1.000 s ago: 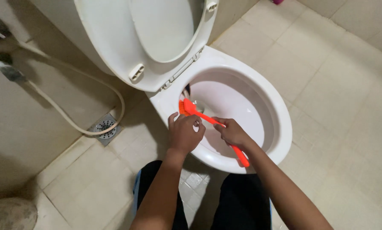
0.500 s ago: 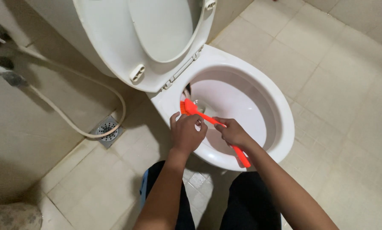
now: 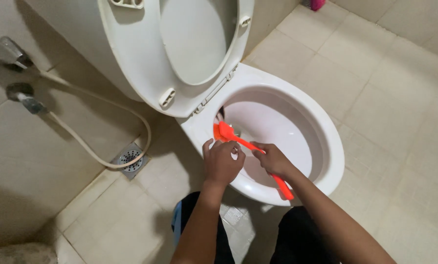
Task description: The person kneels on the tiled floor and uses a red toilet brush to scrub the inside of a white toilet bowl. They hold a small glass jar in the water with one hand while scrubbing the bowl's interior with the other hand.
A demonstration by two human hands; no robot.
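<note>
**Both hands on brush at toilet bowl**

Right hand [image 3: 273, 160]: fingers closed around the long orange plastic toilet brush [image 3: 251, 147] at mid-handle. Left hand [image 3: 222, 160]: curled over the same handle, just beside the right, nearer the head. Brush head lies beyond the left hand, against the inner rim of the white ceramic toilet bowl [image 3: 326, 146]. Handle end juts out behind the right hand. White plastic seat and lid [image 3: 189, 44] raised. Round metal floor drain [image 3: 129, 157] left of the left hand.
</note>
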